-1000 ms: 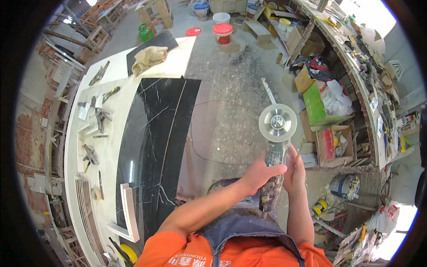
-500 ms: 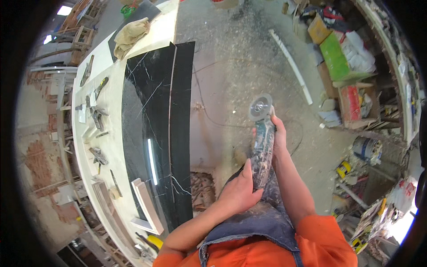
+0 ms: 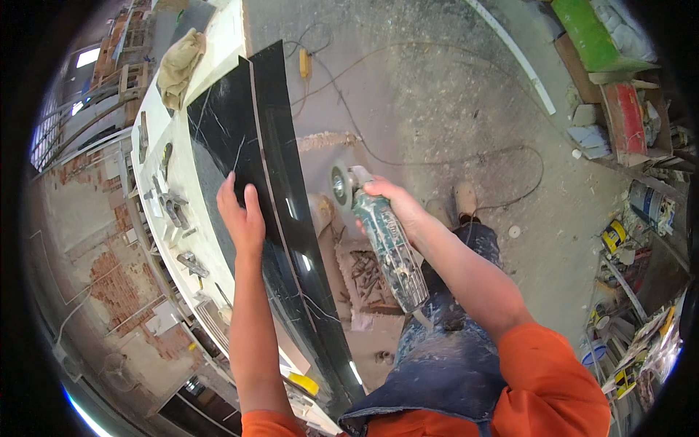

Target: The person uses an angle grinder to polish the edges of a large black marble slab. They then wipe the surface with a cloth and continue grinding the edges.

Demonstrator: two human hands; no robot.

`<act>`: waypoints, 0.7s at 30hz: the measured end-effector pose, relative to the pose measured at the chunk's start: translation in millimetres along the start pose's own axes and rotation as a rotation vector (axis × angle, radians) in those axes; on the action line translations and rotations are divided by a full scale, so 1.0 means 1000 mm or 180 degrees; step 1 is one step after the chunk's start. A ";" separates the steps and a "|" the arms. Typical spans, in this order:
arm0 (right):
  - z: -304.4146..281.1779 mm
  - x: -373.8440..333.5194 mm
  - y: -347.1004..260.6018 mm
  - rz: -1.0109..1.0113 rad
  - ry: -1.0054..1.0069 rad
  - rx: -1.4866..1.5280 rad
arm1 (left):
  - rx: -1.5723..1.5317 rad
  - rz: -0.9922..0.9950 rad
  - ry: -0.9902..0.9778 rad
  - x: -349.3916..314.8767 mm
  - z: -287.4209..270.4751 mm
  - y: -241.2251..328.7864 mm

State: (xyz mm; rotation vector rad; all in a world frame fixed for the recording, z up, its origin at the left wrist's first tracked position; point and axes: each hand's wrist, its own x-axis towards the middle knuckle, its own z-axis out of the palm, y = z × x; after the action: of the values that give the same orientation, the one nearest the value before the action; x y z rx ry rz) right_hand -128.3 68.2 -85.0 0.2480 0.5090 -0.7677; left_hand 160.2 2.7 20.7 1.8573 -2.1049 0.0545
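My right hand (image 3: pixel 397 206) is wrapped round the head end of a dusty green angle grinder (image 3: pixel 387 247). Its round cutting disc (image 3: pixel 340 186) points left, toward the black slab, and stands apart from it; I cannot tell whether it spins. My left hand (image 3: pixel 242 221) holds nothing, with fingers and thumb apart, over the black stone slab (image 3: pixel 226 135) with white veins; whether it touches the stone I cannot tell. Along the slab's right side runs a thin pale line, with a narrow black strip (image 3: pixel 280 124) beyond it.
A pale workbench (image 3: pixel 156 138) carries the slab, a crumpled cloth (image 3: pixel 182 67) and several hand tools (image 3: pixel 172 209). A cable (image 3: pixel 444 158) loops across the dusty floor near my boots. A rubble-filled box (image 3: pixel 368 280) stands beside the bench. Boxes (image 3: pixel 630 120) and clutter line the right side.
My left hand has let go of the grinder and moved left over the slab. The grinder, now in my right hand alone, has swung left, its disc toward the bench. My view has shifted.
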 end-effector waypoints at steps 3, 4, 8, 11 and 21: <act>-0.002 0.013 0.022 0.0364 -0.0248 0.0063 | 0.0415 0.0145 0.0002 0.004 0.021 -0.023; 0.001 0.017 0.023 0.0329 -0.0299 0.0040 | 0.0331 0.0148 -0.0010 0.010 0.024 -0.020; 0.012 0.025 0.030 0.0215 -0.0199 -0.0038 | 0.0320 0.0173 -0.0029 0.012 0.026 -0.015; 0.022 0.038 0.019 -0.0027 -0.0258 -0.0040 | 0.0318 0.0189 -0.0032 0.011 0.024 -0.019; 0.047 0.088 -0.023 -0.1026 -0.0497 -0.0193 | 0.0277 0.0167 -0.0023 0.012 0.024 -0.022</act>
State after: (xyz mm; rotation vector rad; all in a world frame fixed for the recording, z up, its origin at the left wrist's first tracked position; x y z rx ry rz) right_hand -74.9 -18.7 -91.6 0.0478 0.4278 -1.0742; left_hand 174.8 -18.3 -2.3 1.8529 -2.1888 0.1542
